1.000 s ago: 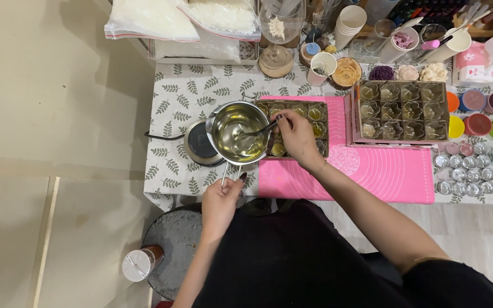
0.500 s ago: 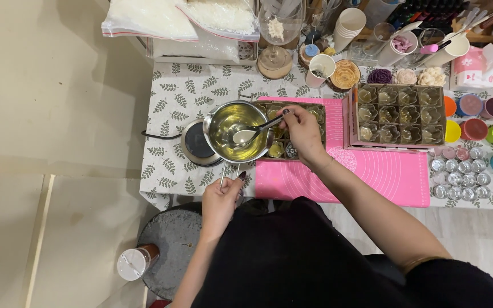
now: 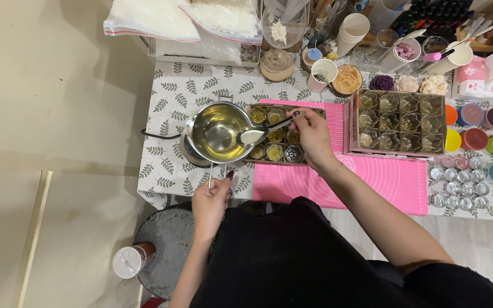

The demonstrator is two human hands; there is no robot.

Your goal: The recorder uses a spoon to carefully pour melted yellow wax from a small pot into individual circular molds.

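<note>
My left hand grips the thin handle of a small steel pot holding yellowish liquid, raised over a round hot plate. My right hand holds a metal spoon whose bowl lies over the pot's right rim. Just right of the pot, a cardboard box of several small glass cups sits on a pink silicone mat; some cups hold yellow liquid.
A second box of glass cups lies to the right, with coloured silicone cups and small metal tins beyond. Paper cups, jars and bags of white flakes crowd the table's back. A grey stool stands below.
My right hand has lifted the spoon from inside the pot toward its right rim, next to the cups. The pot stays held in my left hand.
</note>
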